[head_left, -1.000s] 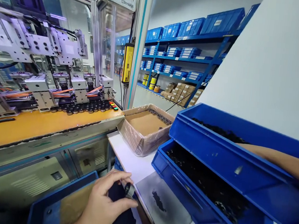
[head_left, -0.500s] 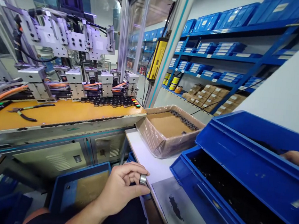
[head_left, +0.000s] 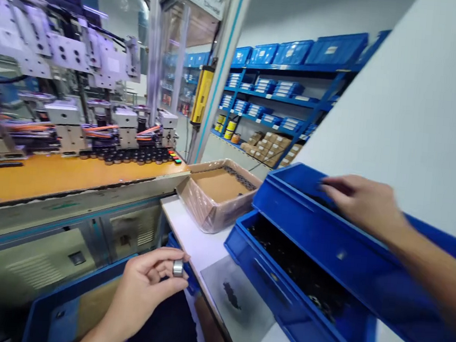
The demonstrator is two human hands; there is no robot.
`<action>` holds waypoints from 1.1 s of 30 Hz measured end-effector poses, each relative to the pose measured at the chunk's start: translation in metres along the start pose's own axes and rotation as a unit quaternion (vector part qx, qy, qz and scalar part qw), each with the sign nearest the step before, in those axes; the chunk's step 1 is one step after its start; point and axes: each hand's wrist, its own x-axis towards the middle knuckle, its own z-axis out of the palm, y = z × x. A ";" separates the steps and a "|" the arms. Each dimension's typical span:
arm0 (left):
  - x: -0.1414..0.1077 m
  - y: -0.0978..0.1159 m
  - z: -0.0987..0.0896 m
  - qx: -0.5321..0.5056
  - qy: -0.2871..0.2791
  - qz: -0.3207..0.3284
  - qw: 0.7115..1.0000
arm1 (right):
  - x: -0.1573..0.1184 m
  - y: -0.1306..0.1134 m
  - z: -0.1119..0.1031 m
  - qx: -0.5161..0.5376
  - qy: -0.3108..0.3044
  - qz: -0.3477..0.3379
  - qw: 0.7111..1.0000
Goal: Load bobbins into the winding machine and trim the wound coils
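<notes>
My left hand point(head_left: 142, 286) is closed in a pinch on a short shiny metal ring point(head_left: 178, 268), held in front of the white table's edge. Over the upper blue bin point(head_left: 308, 212) is my right hand point(head_left: 363, 204), its fingertips pressed together. A small dark spot shows at those fingertips, too blurred to name. Dark contents lie inside this bin, mostly hidden by its wall. Beneath it, the lower blue bin point(head_left: 261, 270) holds many small black parts point(head_left: 295, 267).
A plastic-lined carton point(head_left: 212, 212) with rows of dark parts stands on the white table point(head_left: 172, 209). Left of it, a machine's orange worktop point(head_left: 52, 177) carries several black round pieces point(head_left: 145, 156). Low at left sits another blue bin point(head_left: 56, 305). Blue shelving stands behind.
The view has swung right. My right hand, barely visible at the right edge before, now shows above the upper bin with its forearm. My left hand still holds the metal ring.
</notes>
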 end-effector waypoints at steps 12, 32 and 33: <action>0.007 -0.007 0.040 0.074 -0.081 0.041 0.993 | -0.102 -0.139 0.067 0.481 -0.048 -0.119 0.867; 0.006 -0.016 0.044 0.172 0.025 -0.017 0.985 | -0.105 -0.118 0.081 0.341 0.089 -0.256 0.900; 0.006 -0.018 0.043 0.168 0.011 -0.014 0.986 | -0.104 -0.118 0.081 0.333 0.098 -0.259 0.901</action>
